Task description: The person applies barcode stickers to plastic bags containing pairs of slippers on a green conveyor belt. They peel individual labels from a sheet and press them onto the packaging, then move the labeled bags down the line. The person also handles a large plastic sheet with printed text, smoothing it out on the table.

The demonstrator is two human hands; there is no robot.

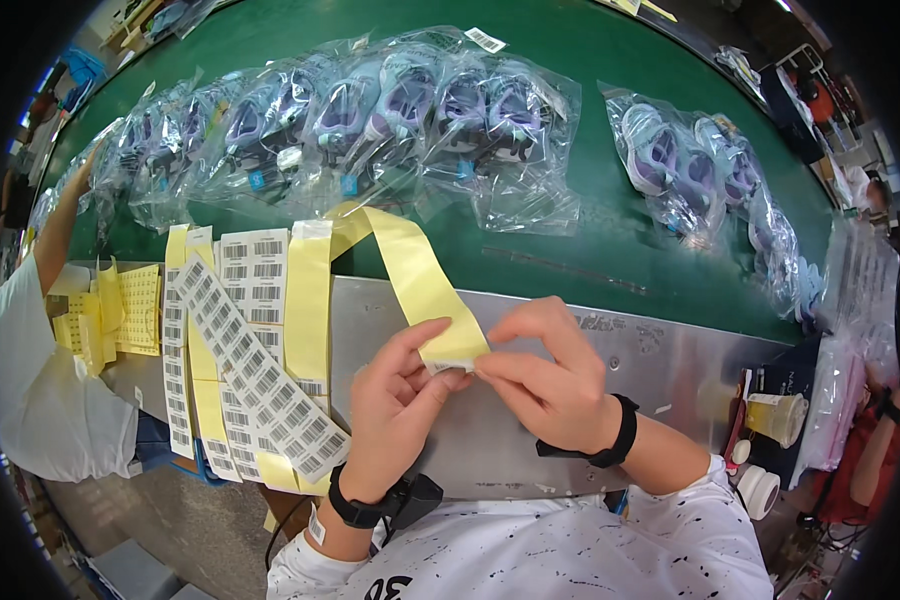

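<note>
A long strip of barcode labels on yellow backing paper arches from the table's metal edge to my hands. My left hand grips its end between thumb and fingers. At the right corner of that end, my right hand pinches with thumb and index finger; whether a peeled label is between them is hidden. More strips of white barcode labels hang over the metal edge to the left, one lying aslant across the others. Beyond them lies a row of clear bags holding pale blue and lilac shoes.
More bagged shoes lie on the green table at the right. A steel ledge runs along its front. A plastic cup stands at the right edge. At the left, a person in a white shirt reaches toward the bags near yellow label sheets.
</note>
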